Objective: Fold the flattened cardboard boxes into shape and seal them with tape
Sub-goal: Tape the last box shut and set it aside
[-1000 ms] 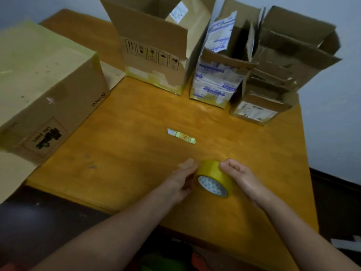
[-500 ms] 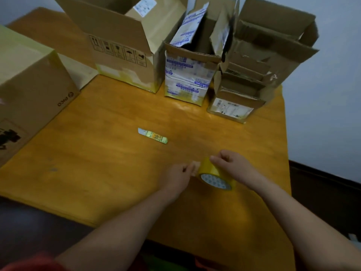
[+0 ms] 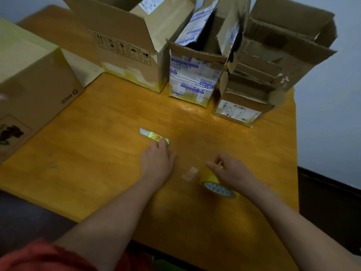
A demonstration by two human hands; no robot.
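Head: open cardboard boxes

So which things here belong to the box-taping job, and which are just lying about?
Job:
tape roll, held by the right hand
small cutter, touched by the left hand
open boxes at the back
closed box on the left

Just there:
table
red cloth at the bottom left edge

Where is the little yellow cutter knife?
In the head view, the small yellow cutter knife lies mid-table, touched by the left hand, left of the yellow tape roll.
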